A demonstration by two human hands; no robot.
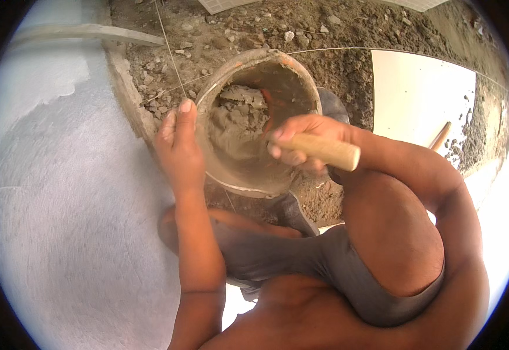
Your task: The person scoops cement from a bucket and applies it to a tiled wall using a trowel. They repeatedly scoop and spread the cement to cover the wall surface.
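Observation:
A round bucket with mortar smeared over its rim stands in front of me, its mouth toward me. Wet grey mortar lies inside, and orange-red patches show on the inner wall. My right hand is closed round a tool's pale wooden handle over the bucket's right side. The tool's working end cannot be made out against the mortar. At the left rim is my left hand, thumb up and fingers closed on the edge; some fingers are hidden.
A plastered grey wall runs along the left, with a pole at its far end. Strings cross the rubble-strewn soil. To the right lies a white tile with mortar crumbs and another wooden handle. My bent knees are close to the bucket.

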